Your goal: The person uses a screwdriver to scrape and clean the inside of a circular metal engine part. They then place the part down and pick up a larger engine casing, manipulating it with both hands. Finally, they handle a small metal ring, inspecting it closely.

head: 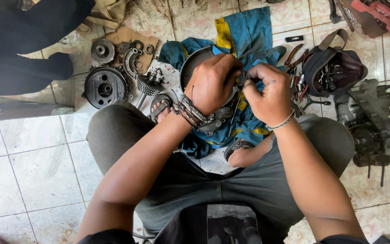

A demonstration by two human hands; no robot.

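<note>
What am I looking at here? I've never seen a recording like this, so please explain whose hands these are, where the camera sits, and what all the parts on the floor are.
The single picture comes from a camera worn on a person's head, looking down. That person squats on a tiled floor; both forearms reach forward from the bottom edge. The left hand and right hand meet over a blue and yellow cloth, together gripping a small dark metal ring; exactly how it is held is hidden by the fingers. Under the hands lies a grey metal casing. To the left lie a round drum-like part and a gear. To the right sit an open tool pouch, red-handled pliers and an engine block.
</note>
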